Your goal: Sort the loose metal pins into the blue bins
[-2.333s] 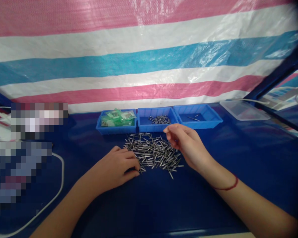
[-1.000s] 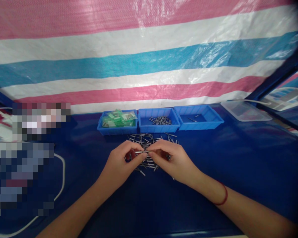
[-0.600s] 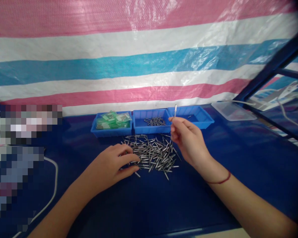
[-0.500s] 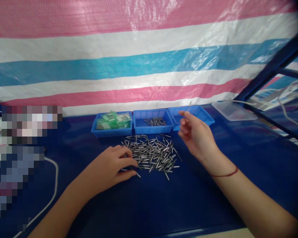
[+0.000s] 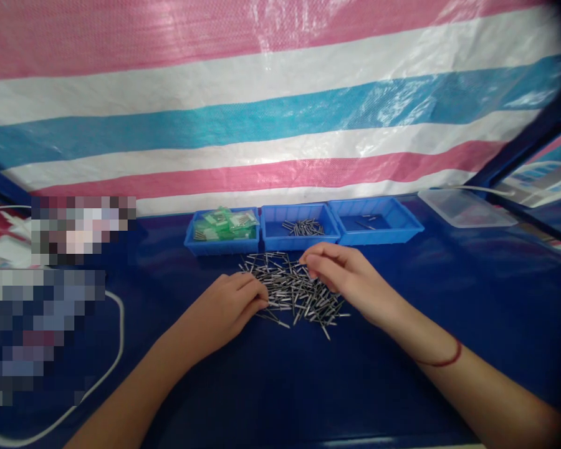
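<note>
A loose pile of thin silver-and-dark metal bits (image 5: 303,299) lies on the blue table. My left hand (image 5: 236,302) is at the pile's left edge, thumb and index finger pinched together among the bits; what they grip is hidden. Over the pile's upper right is my right hand (image 5: 339,268), its fingertips drawn together, and I cannot make out what is between them. Behind the pile stand three blue bins: the left bin (image 5: 222,248) holds green packets (image 5: 222,224), the middle bin (image 5: 302,240) several metal bits, and the right bin (image 5: 383,236) a few bits.
A translucent plastic lid (image 5: 465,209) lies beyond the right bin. A white cable (image 5: 121,330) curves over the table (image 5: 262,393) at left, near blurred-out items. A striped plastic sheet (image 5: 262,125) hangs behind the bins, with a dark frame at right.
My right hand has come down and left from over the right bin to the pile. Bits now show in that bin. My left hand's fingers have closed from a looser curl.
</note>
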`<state>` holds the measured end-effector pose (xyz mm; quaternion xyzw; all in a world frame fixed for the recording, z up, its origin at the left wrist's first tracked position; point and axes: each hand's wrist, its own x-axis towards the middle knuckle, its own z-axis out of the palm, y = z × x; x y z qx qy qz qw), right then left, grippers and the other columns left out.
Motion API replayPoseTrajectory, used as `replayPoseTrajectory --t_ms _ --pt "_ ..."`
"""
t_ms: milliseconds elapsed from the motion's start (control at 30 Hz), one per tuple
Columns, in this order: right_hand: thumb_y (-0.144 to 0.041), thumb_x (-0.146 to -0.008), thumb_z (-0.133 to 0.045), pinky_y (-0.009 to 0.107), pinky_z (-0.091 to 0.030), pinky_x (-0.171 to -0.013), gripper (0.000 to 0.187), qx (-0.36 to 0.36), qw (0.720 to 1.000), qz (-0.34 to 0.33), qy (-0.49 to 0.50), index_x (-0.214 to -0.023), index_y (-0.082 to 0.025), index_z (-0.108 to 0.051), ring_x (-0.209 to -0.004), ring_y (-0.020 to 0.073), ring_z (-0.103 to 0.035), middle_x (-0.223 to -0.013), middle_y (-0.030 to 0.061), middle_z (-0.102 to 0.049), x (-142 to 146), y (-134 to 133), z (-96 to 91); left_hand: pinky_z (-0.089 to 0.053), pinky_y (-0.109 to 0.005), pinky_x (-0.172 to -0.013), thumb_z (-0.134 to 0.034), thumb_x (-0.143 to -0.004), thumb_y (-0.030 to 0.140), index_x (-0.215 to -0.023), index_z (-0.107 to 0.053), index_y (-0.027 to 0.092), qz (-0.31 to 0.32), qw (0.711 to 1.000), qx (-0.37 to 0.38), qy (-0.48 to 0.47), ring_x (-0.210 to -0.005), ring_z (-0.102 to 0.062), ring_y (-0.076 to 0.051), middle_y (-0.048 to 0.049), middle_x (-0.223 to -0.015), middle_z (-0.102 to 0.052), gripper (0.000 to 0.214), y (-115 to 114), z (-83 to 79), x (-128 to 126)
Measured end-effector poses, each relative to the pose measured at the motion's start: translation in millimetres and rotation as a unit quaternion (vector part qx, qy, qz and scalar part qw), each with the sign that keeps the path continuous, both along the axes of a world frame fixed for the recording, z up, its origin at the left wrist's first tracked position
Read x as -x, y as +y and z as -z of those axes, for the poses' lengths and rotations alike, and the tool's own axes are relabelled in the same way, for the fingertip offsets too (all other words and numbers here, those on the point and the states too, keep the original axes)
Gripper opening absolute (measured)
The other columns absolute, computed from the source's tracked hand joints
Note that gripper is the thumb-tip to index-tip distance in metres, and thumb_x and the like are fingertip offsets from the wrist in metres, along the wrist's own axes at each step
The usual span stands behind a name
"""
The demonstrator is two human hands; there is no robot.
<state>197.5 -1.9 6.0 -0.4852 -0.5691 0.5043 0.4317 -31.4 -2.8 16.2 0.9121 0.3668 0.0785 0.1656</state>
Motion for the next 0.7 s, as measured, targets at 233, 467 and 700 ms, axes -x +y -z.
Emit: replayPoseTrajectory --t_ms 233,467,700 --pt "-0.030 -0.090 -0.051 0.026 -0.039 -0.057 0.018 -0.158 0.963 -0.108 -0.188 -0.088 -0.019 -0.066 -0.062 0.0122 -0.053 -0.075 0.0016 -0.064 25 -25 10.5 -0.044 -0.024 -0.076 -0.045 -0.095 0.024 -0.097 -0.061 0.018 -0.017 0.990 0.034 -0.138 -0.083 -0.059 -0.013 -0.0033 -0.092 -0.063 0.016 -5 0.8 -2" --pt "-0.033 -0.090 -0.050 0.024 -0.040 -0.055 0.022 -0.094 0.982 -0.115 -0.114 -0.085 -0.018 -0.066 -0.060 0.0122 -0.051 -0.071 0.0011 -0.062 26 -22 14.1 -0.048 -0.023 -0.068 -0.057 -0.088 0.028 -0.091 -0.063 0.019 -0.118 0.958 0.068 -0.254 -0.072 -0.059 -0.012 -0.0015 -0.083 -0.065 0.012 -9 7.0 -11" --pt "-0.036 -0.088 -0.051 0.023 -0.044 -0.054 0.023 -0.024 0.989 -0.134 -0.052 -0.084 -0.018 -0.065 -0.061 0.0118 -0.049 -0.071 0.0007 -0.056 27 -23 16.8 -0.047 -0.022 -0.063 -0.061 -0.084 0.035 -0.096 -0.060 0.018 -0.190 0.901 0.191 -0.339 -0.069 -0.060 -0.012 0.0002 -0.081 -0.065 0.020 -10 20.5 -14"
